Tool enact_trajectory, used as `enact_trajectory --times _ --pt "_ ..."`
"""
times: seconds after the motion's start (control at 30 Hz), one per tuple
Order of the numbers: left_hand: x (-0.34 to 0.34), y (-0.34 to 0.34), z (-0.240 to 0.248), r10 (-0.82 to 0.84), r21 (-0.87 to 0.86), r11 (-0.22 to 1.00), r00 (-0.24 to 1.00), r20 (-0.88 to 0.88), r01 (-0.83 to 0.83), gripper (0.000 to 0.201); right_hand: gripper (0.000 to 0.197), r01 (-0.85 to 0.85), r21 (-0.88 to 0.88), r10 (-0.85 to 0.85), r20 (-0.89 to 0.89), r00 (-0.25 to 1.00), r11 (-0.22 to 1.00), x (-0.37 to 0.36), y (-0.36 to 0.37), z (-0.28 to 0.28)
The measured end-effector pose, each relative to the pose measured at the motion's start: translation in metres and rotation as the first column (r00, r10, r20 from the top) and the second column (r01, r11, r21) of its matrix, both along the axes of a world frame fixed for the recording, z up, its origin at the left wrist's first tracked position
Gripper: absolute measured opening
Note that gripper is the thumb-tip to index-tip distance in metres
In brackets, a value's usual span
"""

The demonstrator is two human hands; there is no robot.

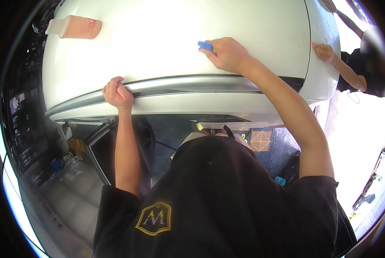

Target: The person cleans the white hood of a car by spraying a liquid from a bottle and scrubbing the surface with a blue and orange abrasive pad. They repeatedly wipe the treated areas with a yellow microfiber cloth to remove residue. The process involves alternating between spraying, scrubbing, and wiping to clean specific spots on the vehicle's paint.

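Observation:
The white car roof (pixel 166 38) spreads out before me. My right hand (pixel 231 55) is over it, thumb and fingers closed on a small blue block (pixel 205 45); its exact kind I cannot make out. Along the roof's near edge runs a silver roof rail (pixel 192 84). My left hand (pixel 118 93) grips this rail with curled fingers. At the far left of the roof a plastic bottle (pixel 81 27) of pinkish liquid lies on its side, with red handwriting on it.
Another person's hand (pixel 324 52) touches the car's end at the right, and an arm reaches in above it. Below the roof, a car door (pixel 101 148) stands open beside my left forearm. A blue cup-like thing (pixel 280 181) sits low by my right side.

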State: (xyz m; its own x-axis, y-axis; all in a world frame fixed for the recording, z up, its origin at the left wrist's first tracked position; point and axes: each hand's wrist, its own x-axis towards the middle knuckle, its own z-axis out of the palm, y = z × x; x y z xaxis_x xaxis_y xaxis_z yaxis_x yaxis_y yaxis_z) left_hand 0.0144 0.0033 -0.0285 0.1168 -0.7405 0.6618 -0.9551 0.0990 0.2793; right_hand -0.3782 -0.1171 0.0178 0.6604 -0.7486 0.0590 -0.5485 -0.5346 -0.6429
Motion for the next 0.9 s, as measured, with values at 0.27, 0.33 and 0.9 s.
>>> enact_trajectory --times 0.27,0.33,0.9 --pt "0.002 -0.001 0.004 -0.001 0.015 1.000 1.000 -0.001 0.001 0.026 0.036 0.002 -0.122 0.018 0.164 0.986 0.993 0.009 0.001 -0.013" --pt "0.007 -0.002 0.008 0.004 0.024 1.000 1.000 0.007 -0.004 0.025 0.033 0.034 0.003 -0.034 0.025 0.999 0.999 0.011 -0.009 -0.006" --pt "-0.002 -0.003 0.002 0.002 0.048 0.999 1.000 0.014 -0.003 0.025 0.037 -0.066 -0.240 0.063 -0.020 0.998 0.969 0.009 -0.012 -0.013"
